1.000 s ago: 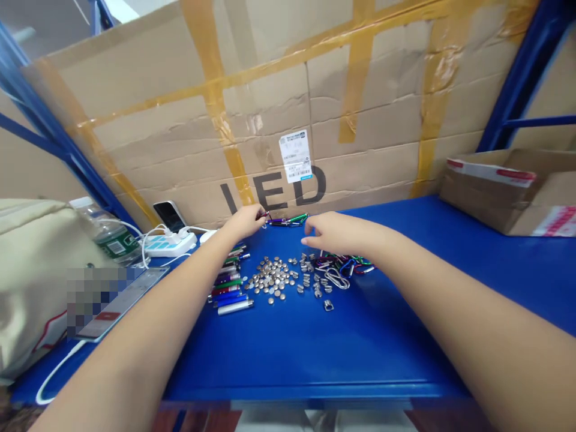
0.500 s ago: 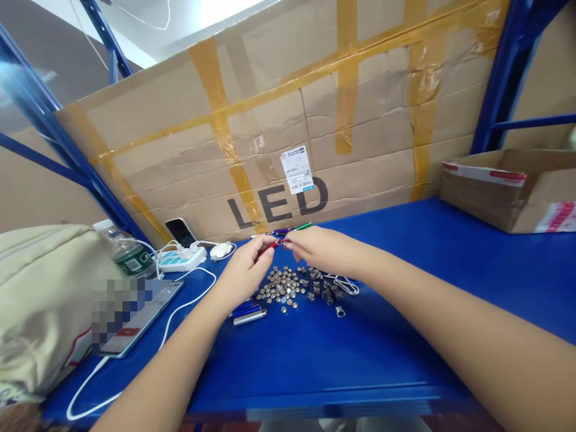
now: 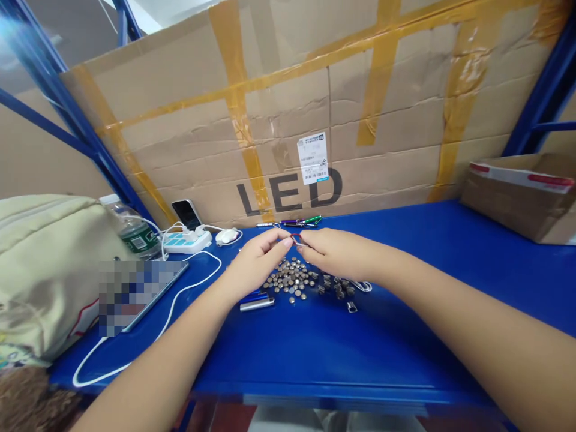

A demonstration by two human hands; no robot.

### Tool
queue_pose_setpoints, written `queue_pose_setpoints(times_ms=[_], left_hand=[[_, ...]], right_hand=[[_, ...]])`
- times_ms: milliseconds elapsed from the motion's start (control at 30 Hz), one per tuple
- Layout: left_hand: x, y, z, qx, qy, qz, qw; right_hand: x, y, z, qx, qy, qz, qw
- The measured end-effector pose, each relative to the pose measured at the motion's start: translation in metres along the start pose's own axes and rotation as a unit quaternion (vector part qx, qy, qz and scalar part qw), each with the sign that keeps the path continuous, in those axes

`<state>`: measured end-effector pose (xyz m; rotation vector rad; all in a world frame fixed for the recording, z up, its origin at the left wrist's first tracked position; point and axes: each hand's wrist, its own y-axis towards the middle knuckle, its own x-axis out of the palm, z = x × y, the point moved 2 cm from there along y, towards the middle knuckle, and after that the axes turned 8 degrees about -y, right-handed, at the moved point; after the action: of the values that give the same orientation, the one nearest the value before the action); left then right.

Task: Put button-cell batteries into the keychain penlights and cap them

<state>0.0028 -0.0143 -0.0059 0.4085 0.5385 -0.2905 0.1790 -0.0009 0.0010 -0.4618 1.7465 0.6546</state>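
My left hand [image 3: 261,257] and my right hand [image 3: 332,251] meet above a heap of coin-like metal discs [image 3: 291,275], which resemble button cells. Both have their fingers pinched. Between the fingertips shows a slim red piece [image 3: 295,236], with a thin silvery piece [image 3: 302,245] at my right fingers. The red tube seen earlier in my left hand is now mostly hidden by the fingers. Below my left hand lie a silver tube [image 3: 257,305] and a blue tube [image 3: 252,297]. Under my right hand are small metal clips [image 3: 339,288], with one clip [image 3: 351,307] lying apart.
Pen-like tubes, one of them green [image 3: 314,219], lie behind my hands. A white cord bundle [image 3: 363,287] sits at right. To the left are a power strip [image 3: 186,243], a phone-like tablet [image 3: 155,294], a bottle [image 3: 137,237] and a bag [image 3: 49,258]. An open carton [image 3: 508,198] stands far right.
The view has shifted, so the scene sits further right. Less red shows in my left hand, and a thin silvery piece now appears at my right fingertips.
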Motion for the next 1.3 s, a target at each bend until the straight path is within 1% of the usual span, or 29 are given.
queue_pose_setpoints(times_ms=[167, 267, 333, 467, 533, 633, 733, 800, 833, 867, 900, 933, 967, 1000, 1033, 1100, 1133, 1200, 1267, 1300], left_hand=[[-0.002, -0.001, 0.003, 0.01, -0.009, 0.001, 1.0], [-0.003, -0.001, 0.002, 0.011, -0.023, 0.002, 1.0], [-0.004, -0.001, 0.002, 0.008, -0.023, -0.001, 1.0], [-0.001, -0.003, 0.003, 0.014, 0.014, -0.022, 1.0], [0.001, -0.004, 0.004, 0.024, 0.046, -0.033, 0.998], [0.003, -0.005, 0.005, 0.035, 0.086, -0.048, 0.995], [0.002, -0.005, 0.006, 0.028, 0.114, -0.049, 0.992], [0.0, -0.005, 0.007, 0.022, 0.126, -0.037, 0.991], [-0.002, -0.005, 0.008, 0.022, 0.131, -0.031, 0.991], [-0.002, -0.005, 0.008, 0.024, 0.137, -0.028, 0.99], [-0.003, -0.005, 0.008, 0.026, 0.144, -0.029, 0.989], [-0.003, -0.005, 0.008, 0.028, 0.152, -0.034, 0.987], [-0.003, -0.005, 0.007, 0.03, 0.16, -0.041, 0.986], [-0.002, -0.005, 0.006, 0.03, 0.165, -0.049, 0.985], [-0.001, -0.004, 0.005, 0.028, 0.168, -0.058, 0.984], [0.0, -0.004, 0.003, 0.022, 0.171, -0.072, 0.982], [0.001, -0.004, 0.002, 0.019, 0.173, -0.077, 0.982], [0.001, -0.004, 0.002, 0.017, 0.178, -0.081, 0.981], [0.001, -0.003, 0.002, 0.016, 0.181, -0.082, 0.98], [0.001, -0.003, 0.002, 0.015, 0.18, -0.083, 0.98]], right_hand=[[-0.001, -0.001, -0.004, -0.021, 0.027, 0.006, 0.999], [-0.002, -0.001, -0.006, -0.028, 0.005, 0.026, 0.999], [-0.002, 0.0, -0.006, -0.013, -0.02, 0.039, 0.999], [0.001, 0.0, -0.007, 0.025, -0.056, 0.062, 0.996], [0.004, 0.0, -0.008, 0.029, -0.065, 0.065, 0.995], [0.006, 0.0, -0.01, 0.025, -0.052, 0.06, 0.997], [-0.002, -0.001, -0.004, 0.056, -0.039, 0.056, 0.996], [-0.013, -0.003, 0.008, 0.087, -0.044, 0.061, 0.993], [-0.018, -0.006, 0.016, 0.099, -0.049, 0.053, 0.992], [-0.023, -0.009, 0.025, 0.115, -0.045, 0.021, 0.992], [-0.025, -0.012, 0.036, 0.146, -0.04, -0.035, 0.988], [-0.026, -0.017, 0.046, 0.202, -0.033, -0.115, 0.972], [-0.026, -0.023, 0.056, 0.27, -0.016, -0.193, 0.943], [-0.025, -0.029, 0.064, 0.312, -0.001, -0.243, 0.918], [-0.025, -0.032, 0.068, 0.323, 0.006, -0.26, 0.91], [-0.023, -0.036, 0.073, 0.327, 0.002, -0.269, 0.906], [-0.022, -0.036, 0.074, 0.323, -0.006, -0.261, 0.91], [-0.019, -0.035, 0.076, 0.331, -0.009, -0.289, 0.898], [-0.018, -0.033, 0.079, 0.34, -0.023, -0.303, 0.89], [-0.019, -0.031, 0.08, 0.349, -0.038, -0.298, 0.888]])
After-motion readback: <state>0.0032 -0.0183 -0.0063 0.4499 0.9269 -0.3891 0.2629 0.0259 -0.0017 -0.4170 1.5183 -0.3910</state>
